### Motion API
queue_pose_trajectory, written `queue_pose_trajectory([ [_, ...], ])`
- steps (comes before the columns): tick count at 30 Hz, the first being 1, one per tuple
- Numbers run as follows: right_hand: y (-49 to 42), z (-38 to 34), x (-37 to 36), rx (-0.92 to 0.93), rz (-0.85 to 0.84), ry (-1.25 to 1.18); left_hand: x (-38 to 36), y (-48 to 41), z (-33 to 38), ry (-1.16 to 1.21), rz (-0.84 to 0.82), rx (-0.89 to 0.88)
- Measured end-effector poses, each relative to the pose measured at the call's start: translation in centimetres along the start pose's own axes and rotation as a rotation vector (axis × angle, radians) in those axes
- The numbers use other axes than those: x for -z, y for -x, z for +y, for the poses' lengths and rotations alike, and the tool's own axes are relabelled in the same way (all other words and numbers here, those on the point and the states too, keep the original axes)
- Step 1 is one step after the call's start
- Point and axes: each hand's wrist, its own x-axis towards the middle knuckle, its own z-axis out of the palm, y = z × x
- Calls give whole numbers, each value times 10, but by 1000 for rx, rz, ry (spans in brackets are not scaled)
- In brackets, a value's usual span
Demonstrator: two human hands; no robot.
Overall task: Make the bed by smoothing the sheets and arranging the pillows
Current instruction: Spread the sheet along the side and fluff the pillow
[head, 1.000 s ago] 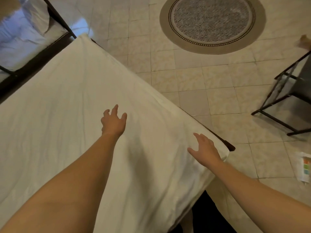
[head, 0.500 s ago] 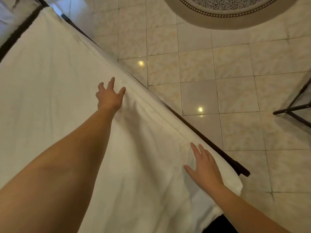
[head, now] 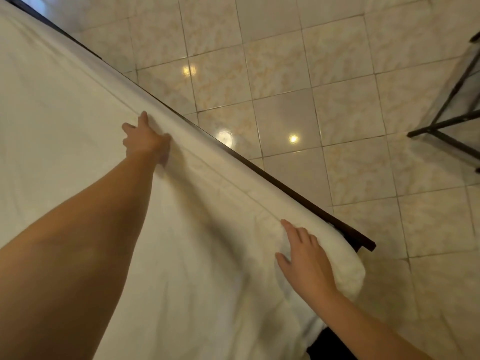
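The right hand lies flat on the white sheet, fingers straight and close together, palm down, gripping nothing; it presses the cloth on the bed side of the dark bed rail, near the rail's end. The left hand reaches further along the same rail and also rests on the sheet, its fingers spread and not closed round anything, 1 finger pointing toward the rail and the thumb set against a raised fold that runs parallel to the rail; whether the thumb nips that fold cannot be told. Both forearms stretch out over the bed, the left one crossing a broad stretch of cloth. The sheet covers the whole mattress on the near side of the rail, with soft creases fanning between the 2 hands and a long hem line just inside the rail. At the rail's end the rounded mattress corner bulges past the right hand, wrapped in the sheet. Beyond the rail lies a pale tiled floor carrying 3 bright light reflections. Well apart from the rail's end, across the tiles, stands a black metal frame, only partly in view.
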Motion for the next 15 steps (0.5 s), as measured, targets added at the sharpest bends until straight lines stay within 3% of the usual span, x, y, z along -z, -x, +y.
queue_pose_trajectory([
  [9,8,3,14,7,-180,-21,19,18,-18,92,14,28],
  [15,54,-21,31,47,-252,-4,69,44,-74,228,95,-2],
])
